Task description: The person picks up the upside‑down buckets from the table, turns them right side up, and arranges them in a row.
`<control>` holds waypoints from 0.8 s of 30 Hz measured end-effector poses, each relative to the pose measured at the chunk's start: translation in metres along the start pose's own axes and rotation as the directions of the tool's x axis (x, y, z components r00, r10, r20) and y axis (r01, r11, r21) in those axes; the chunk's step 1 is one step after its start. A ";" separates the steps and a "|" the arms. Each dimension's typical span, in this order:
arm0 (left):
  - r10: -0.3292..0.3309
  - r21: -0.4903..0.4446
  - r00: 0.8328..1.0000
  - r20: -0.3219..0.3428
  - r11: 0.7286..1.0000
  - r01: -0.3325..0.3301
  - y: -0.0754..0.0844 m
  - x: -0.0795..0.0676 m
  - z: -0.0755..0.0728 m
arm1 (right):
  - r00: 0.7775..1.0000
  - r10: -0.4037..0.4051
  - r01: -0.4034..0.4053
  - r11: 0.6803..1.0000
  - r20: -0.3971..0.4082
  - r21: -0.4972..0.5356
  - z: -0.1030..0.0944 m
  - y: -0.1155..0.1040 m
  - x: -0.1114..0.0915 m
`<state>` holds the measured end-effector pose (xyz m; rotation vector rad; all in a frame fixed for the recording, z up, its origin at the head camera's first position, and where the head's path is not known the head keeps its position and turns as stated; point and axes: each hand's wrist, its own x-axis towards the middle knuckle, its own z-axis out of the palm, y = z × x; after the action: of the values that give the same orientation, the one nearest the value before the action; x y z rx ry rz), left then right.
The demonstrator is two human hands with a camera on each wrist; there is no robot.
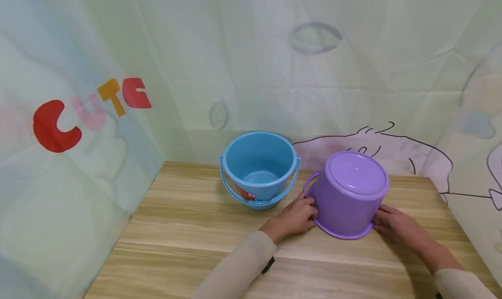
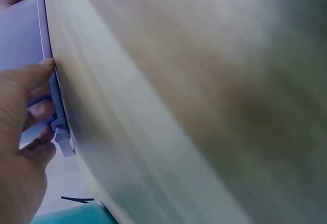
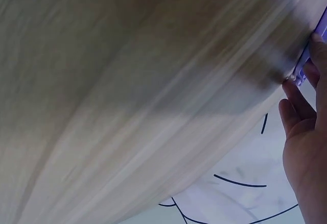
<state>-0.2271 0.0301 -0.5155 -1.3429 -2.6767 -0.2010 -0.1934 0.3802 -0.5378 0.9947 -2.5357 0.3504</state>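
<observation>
A purple bucket (image 1: 345,207) is upside down on the wooden table, its round base facing up and its rim at the tabletop. My left hand (image 1: 296,218) holds the rim on the left side, near the bucket's handle (image 1: 310,181). On the opposite side my right hand (image 1: 401,227) grips the rim low down. In the left wrist view, the left fingers (image 2: 36,76) lie along the rim. The right wrist view shows only a sliver of the purple rim at the right fingertips. A blue bucket (image 1: 260,159) stands upright to the left, its handle lowered at the front.
The wood-grain table (image 1: 176,229) reaches back to a printed curtain (image 1: 251,72) behind and at both sides. On the left curtain are coloured letters (image 1: 56,127). The blue bucket is close to the back edge.
</observation>
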 end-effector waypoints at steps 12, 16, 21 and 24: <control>0.045 -0.015 0.998 -0.032 0.999 -0.045 -0.001 0.001 -0.003 | 0.979 -0.125 0.137 0.988 -0.158 0.065 0.006 0.005 0.004; 0.055 0.010 0.998 -0.035 0.998 -0.055 -0.001 0.000 -0.003 | 0.975 -0.142 0.156 0.985 -0.172 0.075 0.007 0.005 0.005; 0.046 0.039 0.999 -0.022 0.998 -0.045 0.000 -0.001 -0.005 | 0.982 -0.109 0.115 0.993 -0.156 0.029 0.005 0.004 0.002; 0.052 0.047 0.998 -0.040 0.998 -0.050 0.001 -0.001 -0.006 | 0.988 -0.075 0.076 0.997 -0.133 0.009 0.003 0.001 -0.001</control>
<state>-0.2253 0.0283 -0.5095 -1.3763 -2.5943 -0.1578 -0.1944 0.3806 -0.5411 1.0342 -2.3730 0.3992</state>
